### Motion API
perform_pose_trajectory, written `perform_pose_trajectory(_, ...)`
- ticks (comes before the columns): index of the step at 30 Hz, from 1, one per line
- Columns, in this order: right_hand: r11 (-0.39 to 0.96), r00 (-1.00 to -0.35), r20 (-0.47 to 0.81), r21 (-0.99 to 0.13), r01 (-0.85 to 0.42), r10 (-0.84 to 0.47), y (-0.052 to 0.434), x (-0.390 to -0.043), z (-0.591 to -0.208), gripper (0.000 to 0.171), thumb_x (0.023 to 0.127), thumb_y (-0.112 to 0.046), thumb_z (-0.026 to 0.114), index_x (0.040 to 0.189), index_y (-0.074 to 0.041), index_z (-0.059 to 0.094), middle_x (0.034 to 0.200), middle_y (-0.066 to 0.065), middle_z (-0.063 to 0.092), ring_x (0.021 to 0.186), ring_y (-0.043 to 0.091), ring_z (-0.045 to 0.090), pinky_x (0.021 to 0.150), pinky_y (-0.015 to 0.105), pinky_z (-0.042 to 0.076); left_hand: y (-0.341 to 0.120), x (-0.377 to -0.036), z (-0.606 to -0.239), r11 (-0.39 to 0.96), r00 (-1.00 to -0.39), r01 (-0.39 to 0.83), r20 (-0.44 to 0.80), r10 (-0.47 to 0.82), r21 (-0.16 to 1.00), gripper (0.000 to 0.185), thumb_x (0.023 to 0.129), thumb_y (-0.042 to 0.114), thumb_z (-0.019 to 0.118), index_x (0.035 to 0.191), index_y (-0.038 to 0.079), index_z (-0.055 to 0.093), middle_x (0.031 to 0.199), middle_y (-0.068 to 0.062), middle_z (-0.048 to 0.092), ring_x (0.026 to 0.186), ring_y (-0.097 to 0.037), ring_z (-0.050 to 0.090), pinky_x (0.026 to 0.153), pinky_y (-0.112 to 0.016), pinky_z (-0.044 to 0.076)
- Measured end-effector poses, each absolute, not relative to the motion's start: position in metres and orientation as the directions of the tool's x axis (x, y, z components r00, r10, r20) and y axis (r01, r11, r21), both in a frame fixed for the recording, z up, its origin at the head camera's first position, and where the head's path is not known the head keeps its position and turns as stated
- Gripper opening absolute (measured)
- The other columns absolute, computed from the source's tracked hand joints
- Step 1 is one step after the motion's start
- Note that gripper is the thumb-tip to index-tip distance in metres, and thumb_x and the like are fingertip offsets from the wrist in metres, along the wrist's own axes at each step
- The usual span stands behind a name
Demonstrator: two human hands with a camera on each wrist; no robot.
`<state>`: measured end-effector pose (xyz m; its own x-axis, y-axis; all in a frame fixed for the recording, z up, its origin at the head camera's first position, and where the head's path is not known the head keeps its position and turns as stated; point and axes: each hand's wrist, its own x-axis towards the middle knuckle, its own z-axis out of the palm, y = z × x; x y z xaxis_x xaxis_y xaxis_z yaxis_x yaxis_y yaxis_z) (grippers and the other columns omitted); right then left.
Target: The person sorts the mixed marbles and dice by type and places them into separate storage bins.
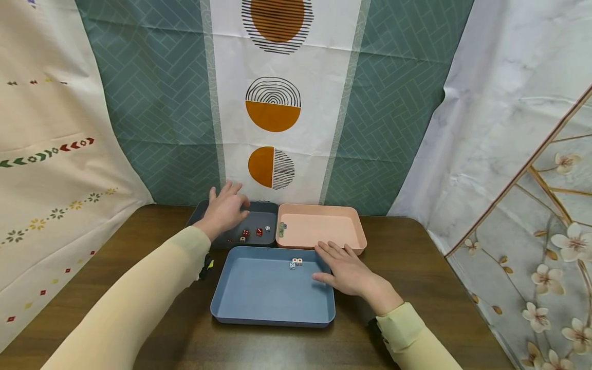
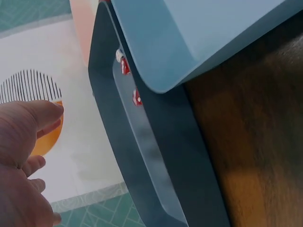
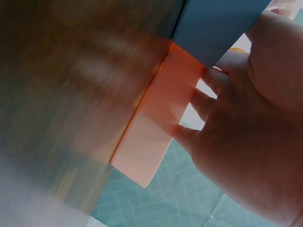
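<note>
A dark brown wooden table (image 1: 416, 267) carries three shallow trays. The blue tray (image 1: 259, 308) lies under the right hand's fingertips (at its right rim); the pink tray (image 1: 356, 226) sits just beyond those fingers, and the dark grey tray (image 1: 270, 208) lies beneath the left hand's fingers.

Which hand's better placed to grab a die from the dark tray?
Left. The left hand hovers open over the dark tray, right above the red dice; the right hand rests on the blue tray's far corner.
</note>
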<state>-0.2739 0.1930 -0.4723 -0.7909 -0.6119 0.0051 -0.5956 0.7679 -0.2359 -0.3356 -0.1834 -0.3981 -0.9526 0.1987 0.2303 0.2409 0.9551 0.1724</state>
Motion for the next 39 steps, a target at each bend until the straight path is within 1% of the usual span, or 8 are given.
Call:
perform_pose_trajectory(8,0.745,-0.776,0.028,-0.262,-0.614,-0.63,0.194,-0.274,-0.473,0.088,0.108,-0.06,0.062,0.172,-0.006,0.037,0.179,0.015,0.033,0.166,0.04,0.024,0.132,0.068,0.011,-0.166,-0.325,-0.405,0.944,-0.94,0.291,0.232,0.251,0.155,0.025,0.102,0.021,0.082,0.125,0.011,0.083,0.172,-0.023,0.041,0.165,-0.048,0.022,0.125,-0.081,0.008)
perform_pose_trajectory(10,0.744,-0.774,0.032,-0.254,-0.618,-0.632,0.195,-0.274,-0.473,0.087,0.109,-0.06,0.062,0.172,-0.005,0.037,0.178,0.015,0.034,0.166,0.041,0.025,0.131,0.069,0.012,-0.162,-0.322,-0.407,0.941,-0.935,0.307,0.233,0.269,0.145,0.027,0.102,0.023,0.083,0.126,0.012,0.083,0.172,-0.022,0.041,0.165,-0.047,0.022,0.126,-0.08,0.009)
perform_pose_trajectory(15,0.761,-0.786,0.004,-0.249,-0.599,-0.618,0.193,-0.272,-0.467,0.086,0.109,-0.057,0.064,0.173,-0.007,0.037,0.179,0.013,0.033,0.167,0.039,0.023,0.132,0.067,0.011,-0.15,-0.314,-0.412,0.923,-0.915,0.362,0.24,0.324,0.132,0.029,0.102,0.025,0.084,0.128,0.012,0.083,0.171,-0.023,0.043,0.164,-0.048,0.025,0.125,-0.08,0.014)
perform_pose_trajectory(19,0.772,-0.791,-0.015,-0.235,-0.591,-0.611,0.192,-0.272,-0.465,0.085,0.109,-0.055,0.065,0.174,-0.008,0.036,0.18,0.011,0.031,0.168,0.037,0.022,0.133,0.067,0.01,-0.14,-0.306,-0.413,0.905,-0.899,0.403,0.245,0.364,0.134,0.026,0.102,0.025,0.082,0.125,0.013,0.084,0.17,-0.022,0.045,0.163,-0.048,0.028,0.126,-0.079,0.015)
perform_pose_trajectory(26,0.776,-0.792,-0.015,-0.211,-0.595,-0.611,0.191,-0.274,-0.468,0.085,0.11,-0.056,0.063,0.174,-0.009,0.035,0.18,0.011,0.031,0.168,0.037,0.021,0.133,0.066,0.011,-0.125,-0.293,-0.416,0.878,-0.881,0.449,0.241,0.406,0.162,0.022,0.101,0.024,0.084,0.121,0.015,0.085,0.171,-0.02,0.045,0.165,-0.047,0.025,0.125,-0.08,0.014)
perform_pose_trajectory(31,0.779,-0.795,-0.018,-0.217,-0.589,-0.606,0.191,-0.273,-0.468,0.085,0.109,-0.056,0.064,0.174,-0.009,0.035,0.18,0.011,0.031,0.168,0.037,0.021,0.133,0.066,0.01,-0.116,-0.289,-0.421,0.868,-0.865,0.477,0.249,0.436,0.137,0.017,0.102,0.024,0.082,0.118,0.018,0.086,0.169,-0.02,0.047,0.164,-0.048,0.028,0.124,-0.081,0.016)
perform_pose_trajectory(34,0.779,-0.795,-0.017,-0.218,-0.589,-0.606,0.192,-0.273,-0.468,0.085,0.109,-0.056,0.064,0.174,-0.009,0.036,0.18,0.01,0.031,0.168,0.037,0.022,0.133,0.066,0.011,-0.112,-0.286,-0.423,0.86,-0.855,0.494,0.249,0.455,0.127,0.016,0.103,0.023,0.08,0.116,0.018,0.086,0.169,-0.019,0.048,0.163,-0.047,0.029,0.124,-0.081,0.018)
perform_pose_trajectory(39,0.776,-0.792,-0.013,-0.213,-0.594,-0.61,0.193,-0.273,-0.469,0.084,0.11,-0.056,0.062,0.174,-0.009,0.035,0.18,0.01,0.031,0.168,0.036,0.022,0.133,0.066,0.012,-0.107,-0.281,-0.424,0.844,-0.851,0.514,0.214,0.479,0.157,0.022,0.102,0.027,0.083,0.12,0.016,0.084,0.171,-0.019,0.045,0.165,-0.045,0.025,0.126,-0.079,0.016)
